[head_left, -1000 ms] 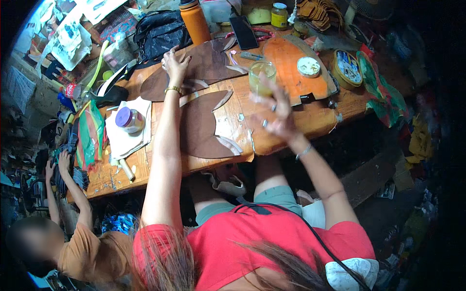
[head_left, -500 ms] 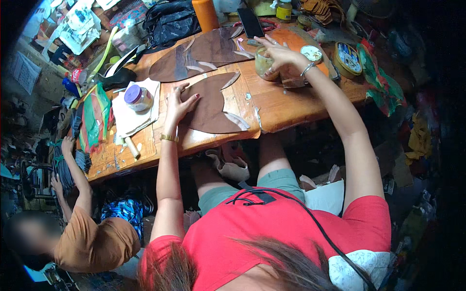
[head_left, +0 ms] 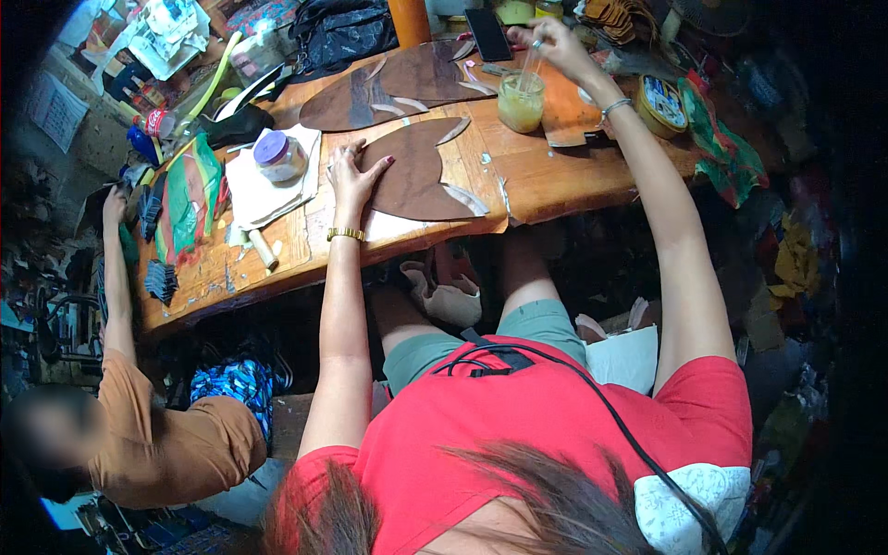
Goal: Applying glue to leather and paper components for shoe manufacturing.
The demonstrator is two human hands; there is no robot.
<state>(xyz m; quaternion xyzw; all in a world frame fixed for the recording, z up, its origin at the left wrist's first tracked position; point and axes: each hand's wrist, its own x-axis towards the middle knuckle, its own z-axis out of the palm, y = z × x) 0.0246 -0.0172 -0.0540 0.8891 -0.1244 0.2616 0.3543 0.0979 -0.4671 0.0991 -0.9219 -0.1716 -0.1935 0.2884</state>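
My left hand [head_left: 351,182] rests with fingers apart on the left edge of a brown cut piece [head_left: 407,176], which looks like leather or fabric and has pale strips along its right edge. My right hand [head_left: 557,51] is closed at the fingertips around the top of a thin pale stick [head_left: 530,67]. The stick's lower end stands in a clear jar [head_left: 521,104] of yellowish, glue-like stuff; whether it has a brush tip is hidden. More brown pieces [head_left: 375,97] with pale strips lie beyond the first one.
A purple-lidded jar [head_left: 279,155] stands on white sheets left of my left hand. Behind are a phone [head_left: 487,35] and an orange cylinder [head_left: 409,23]. An oval tin [head_left: 660,104] sits at the right. A co-worker in a brown shirt [head_left: 176,444] reaches toward the table's left end.
My right hand has risen from around the jar to above it, and the stick now shows in its fingers. My left hand stays on the brown piece. The co-worker's arm has stretched farther forward.
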